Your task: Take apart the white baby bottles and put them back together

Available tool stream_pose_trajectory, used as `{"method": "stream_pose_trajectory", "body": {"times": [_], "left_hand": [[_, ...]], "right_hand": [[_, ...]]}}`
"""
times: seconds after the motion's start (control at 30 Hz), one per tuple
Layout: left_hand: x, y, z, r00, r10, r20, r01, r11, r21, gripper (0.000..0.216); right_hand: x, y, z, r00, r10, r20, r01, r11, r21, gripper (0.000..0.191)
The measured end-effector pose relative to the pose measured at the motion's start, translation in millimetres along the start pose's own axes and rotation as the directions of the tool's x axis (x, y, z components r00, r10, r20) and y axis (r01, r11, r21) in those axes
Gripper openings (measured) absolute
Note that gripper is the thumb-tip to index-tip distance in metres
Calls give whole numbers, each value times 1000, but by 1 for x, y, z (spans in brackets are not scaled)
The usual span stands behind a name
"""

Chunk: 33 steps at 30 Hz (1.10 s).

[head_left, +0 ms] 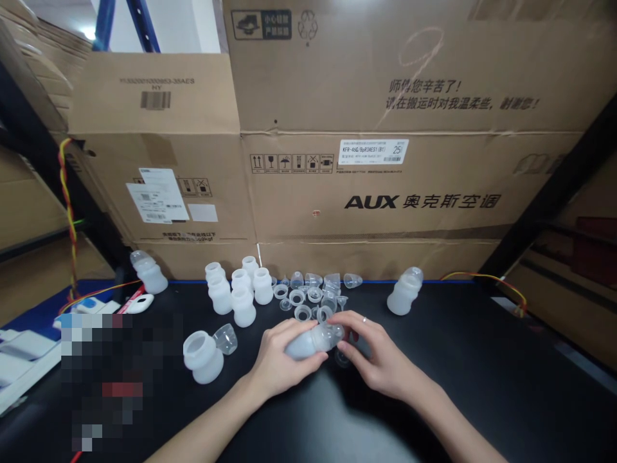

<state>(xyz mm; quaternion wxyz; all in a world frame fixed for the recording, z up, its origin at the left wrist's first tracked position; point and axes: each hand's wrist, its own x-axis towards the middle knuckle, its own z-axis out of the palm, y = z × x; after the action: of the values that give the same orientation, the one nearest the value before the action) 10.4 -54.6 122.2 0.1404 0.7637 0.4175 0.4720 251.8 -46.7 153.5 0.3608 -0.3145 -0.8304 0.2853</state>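
My left hand (274, 357) is wrapped round a small frosted baby bottle (299, 346), which lies tilted on its side above the black table. A clear cap (331, 334) covers the bottle's right end, and the fingers and thumb of my right hand (380, 357) close on it. Under the right fingers, a clear round part (342, 357) shows partly on the table. Just beyond my hands lie several clear collar rings (303, 312) and loose caps (332, 281). To the left, an open wide-necked bottle (204, 360) stands with a clear cap (225, 339) beside it.
Several open frosted bottles (243, 307) stand grouped at the back left. Capped bottles stand at the far left (150, 273) and back right (405, 292). Large cardboard (299, 193) walls the table's (434, 392) back. White power strips (29, 354) and wires edge the left side.
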Motion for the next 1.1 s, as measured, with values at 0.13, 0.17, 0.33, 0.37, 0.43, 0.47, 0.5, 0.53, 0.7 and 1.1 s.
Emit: {"method": "stream_pose_trajectory", "body": {"times": [0.13, 0.17, 0.33, 0.37, 0.43, 0.47, 0.5, 0.53, 0.7, 1.1], "left_hand": [[-1, -1, 0, 999, -34, 17, 35, 999, -37, 42], [-1, -1, 0, 999, -37, 24, 38, 998, -44, 42], [-1, 0, 0, 999, -34, 30, 35, 998, -60, 42], [-1, 0, 0, 999, -27, 28, 29, 998, -61, 41], [0, 1, -1, 1000, -7, 25, 9, 997, -71, 40], [0, 2, -1, 1000, 0, 26, 2, 997, -78, 40], [0, 2, -1, 1000, 6, 26, -4, 996, -85, 40], [1, 2, -1, 1000, 10, 25, -8, 996, -89, 40], [1, 3, -3, 999, 22, 43, -17, 995, -94, 39], [-5, 7, 1, 975, 203, 90, -207, 978, 36, 50]], "right_hand": [[-1, -2, 3, 1000, -19, 2, 19, 1000, 10, 41], [-1, -2, 4, 1000, -23, 7, 23, 1000, 5, 43], [0, 1, 6, 997, -55, 47, 57, 997, -44, 41], [0, 2, 5, 997, -63, 48, 65, 996, -54, 40], [0, 3, 4, 997, -65, 52, 69, 994, -80, 39], [0, 3, 3, 997, -63, 54, 68, 993, -96, 38], [0, 4, 3, 997, -60, 53, 66, 991, -112, 37], [0, 4, 2, 997, -57, 50, 63, 990, -127, 35], [-2, 4, 1, 998, -28, 48, 35, 987, -157, 29], [-2, 6, 3, 1000, -23, -14, 19, 963, -269, 37]]}}
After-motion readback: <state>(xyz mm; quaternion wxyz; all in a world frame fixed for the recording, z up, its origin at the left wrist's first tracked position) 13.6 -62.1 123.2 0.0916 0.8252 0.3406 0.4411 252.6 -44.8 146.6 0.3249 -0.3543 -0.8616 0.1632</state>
